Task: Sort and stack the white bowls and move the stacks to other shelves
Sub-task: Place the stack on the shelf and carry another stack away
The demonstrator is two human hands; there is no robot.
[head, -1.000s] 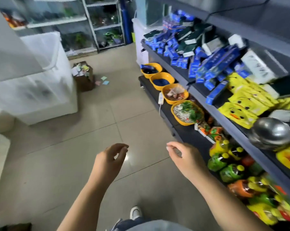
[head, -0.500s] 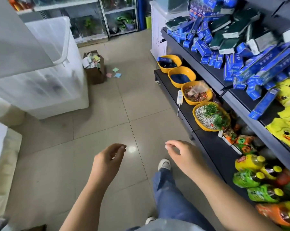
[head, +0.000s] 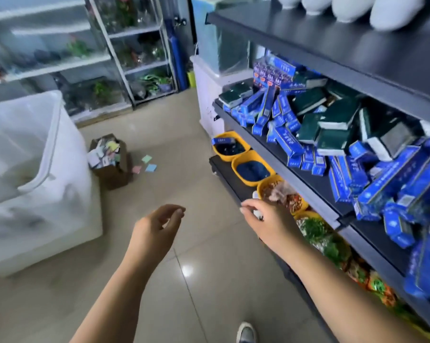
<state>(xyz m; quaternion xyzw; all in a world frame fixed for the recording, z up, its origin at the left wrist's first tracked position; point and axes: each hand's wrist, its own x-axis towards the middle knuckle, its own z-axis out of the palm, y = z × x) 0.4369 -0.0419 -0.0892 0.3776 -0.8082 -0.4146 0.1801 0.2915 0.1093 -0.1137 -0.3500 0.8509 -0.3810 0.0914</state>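
4 white bowls (head: pixel 345 7) sit in a row along the top shelf (head: pixel 332 45), above and to the right of both hands. The right hand (head: pixel 271 224), nearer the shelves, and the left hand (head: pixel 154 229) hang loosely curled, holding nothing. Writing on the blue boxes (head: pixel 288 141) below is too blurred to read.

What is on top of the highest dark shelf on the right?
A row of white bowls stands on the top shelf, the bowls close side by side. Their upper parts are cut off by the picture's edge, so contents and stacking stay unseen.
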